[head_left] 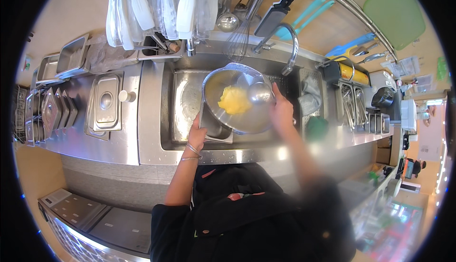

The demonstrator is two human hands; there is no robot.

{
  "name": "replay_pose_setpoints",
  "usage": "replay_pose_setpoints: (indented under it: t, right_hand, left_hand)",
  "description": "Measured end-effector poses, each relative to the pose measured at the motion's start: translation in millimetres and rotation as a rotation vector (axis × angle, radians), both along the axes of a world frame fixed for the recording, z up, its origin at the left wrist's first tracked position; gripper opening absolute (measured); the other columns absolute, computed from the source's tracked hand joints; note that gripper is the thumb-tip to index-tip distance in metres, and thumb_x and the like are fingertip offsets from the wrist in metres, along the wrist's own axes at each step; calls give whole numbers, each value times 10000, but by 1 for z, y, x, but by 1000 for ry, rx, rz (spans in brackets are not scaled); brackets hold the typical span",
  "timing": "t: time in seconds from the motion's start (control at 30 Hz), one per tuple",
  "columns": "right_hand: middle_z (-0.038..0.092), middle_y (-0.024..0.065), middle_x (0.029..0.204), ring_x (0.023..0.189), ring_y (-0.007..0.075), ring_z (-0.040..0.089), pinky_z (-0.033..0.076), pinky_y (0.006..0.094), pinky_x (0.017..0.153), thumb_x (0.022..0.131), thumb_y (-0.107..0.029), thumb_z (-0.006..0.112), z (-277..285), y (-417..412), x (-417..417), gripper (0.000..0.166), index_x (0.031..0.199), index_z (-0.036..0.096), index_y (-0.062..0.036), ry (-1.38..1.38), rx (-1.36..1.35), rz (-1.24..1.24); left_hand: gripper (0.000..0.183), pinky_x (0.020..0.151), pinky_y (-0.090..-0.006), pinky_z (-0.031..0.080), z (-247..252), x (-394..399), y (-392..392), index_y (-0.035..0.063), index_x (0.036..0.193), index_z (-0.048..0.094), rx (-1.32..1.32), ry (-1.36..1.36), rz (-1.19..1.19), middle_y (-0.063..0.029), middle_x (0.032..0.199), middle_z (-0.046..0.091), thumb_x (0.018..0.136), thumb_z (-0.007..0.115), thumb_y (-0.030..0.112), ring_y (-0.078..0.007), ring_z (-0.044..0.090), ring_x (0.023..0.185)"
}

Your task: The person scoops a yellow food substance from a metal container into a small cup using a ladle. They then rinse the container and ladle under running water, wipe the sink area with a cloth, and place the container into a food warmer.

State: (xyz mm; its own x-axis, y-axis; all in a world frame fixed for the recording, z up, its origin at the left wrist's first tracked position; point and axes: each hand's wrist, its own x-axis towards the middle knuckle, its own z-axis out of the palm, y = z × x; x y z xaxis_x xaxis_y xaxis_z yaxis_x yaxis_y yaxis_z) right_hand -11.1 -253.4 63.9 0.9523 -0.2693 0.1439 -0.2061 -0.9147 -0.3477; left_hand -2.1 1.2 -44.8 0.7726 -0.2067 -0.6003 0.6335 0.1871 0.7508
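Observation:
A metal bowl (221, 84) with a yellow mass (233, 100) inside is over the steel sink (185, 84). My right hand (282, 110) is at the bowl's right side, beside a rounded shiny metal piece (260, 93), perhaps a ladle's bowl; whether the hand grips the rim or that piece's handle is unclear. On the left, my left hand (197, 132) is closed on the edge of a rectangular steel pan (215, 130). That pan sits under and beside the bowl, which hides part of it.
A gooseneck faucet (294, 48) and a hanging whisk (240, 37) are beyond the bowl. A grey cloth (310, 96) and a green item (316, 128) lie right of the basin. A lidded steel pan (107, 101) and a small white cup (124, 96) stand on the left counter.

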Motion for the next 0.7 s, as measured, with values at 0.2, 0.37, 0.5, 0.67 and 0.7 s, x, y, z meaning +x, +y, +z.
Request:
replay_pose_setpoints:
  t: [0.2, 0.37, 0.5, 0.67, 0.7]
  right_hand:
    - [584, 183, 988, 727, 335, 602, 501, 381, 635, 617, 0, 574, 22, 15, 4, 634, 1232, 433, -67, -142, -77, 108]
    - [554, 176, 1083, 830, 318, 596, 502, 352, 676, 633, 47, 540, 35, 25, 4, 614, 1221, 464, -115, -231, -104, 141]
    - [544, 206, 1088, 664, 313, 608, 507, 318, 571, 586, 49, 563, 34, 22, 4, 660, 1219, 468, -113, -366, -232, 267]
    - [538, 205, 1112, 566, 259, 578, 465, 290, 499, 555, 54, 573, 38, 22, 0, 669, 1198, 497, -112, -441, -232, 348]
    - [537, 206, 1116, 549, 247, 571, 455, 284, 486, 549, 55, 575, 38, 22, 0, 666, 1190, 506, -110, -461, -230, 363]
  left_hand:
    - [713, 580, -200, 433, -20, 0, -4, 112, 1325, 326, -82, 78, 7, -58, 1019, 522, 649, 373, -110, -116, 507, 771]
    - [704, 540, -231, 420, -45, 0, -11, 120, 1322, 331, -150, 10, 34, -40, 944, 515, 652, 395, -85, -99, 473, 712]
    - [695, 569, -240, 420, -55, 1, -13, 118, 1316, 341, -187, 22, 41, -34, 938, 515, 650, 409, -68, -107, 473, 732]
    - [723, 556, -262, 448, -31, 4, -13, 162, 1325, 331, -226, 30, 13, -35, 1034, 523, 643, 397, -67, -134, 511, 843]
    - [720, 546, -262, 447, -36, 5, -12, 163, 1326, 329, -235, 4, 7, -35, 1035, 523, 647, 397, -66, -132, 511, 840]
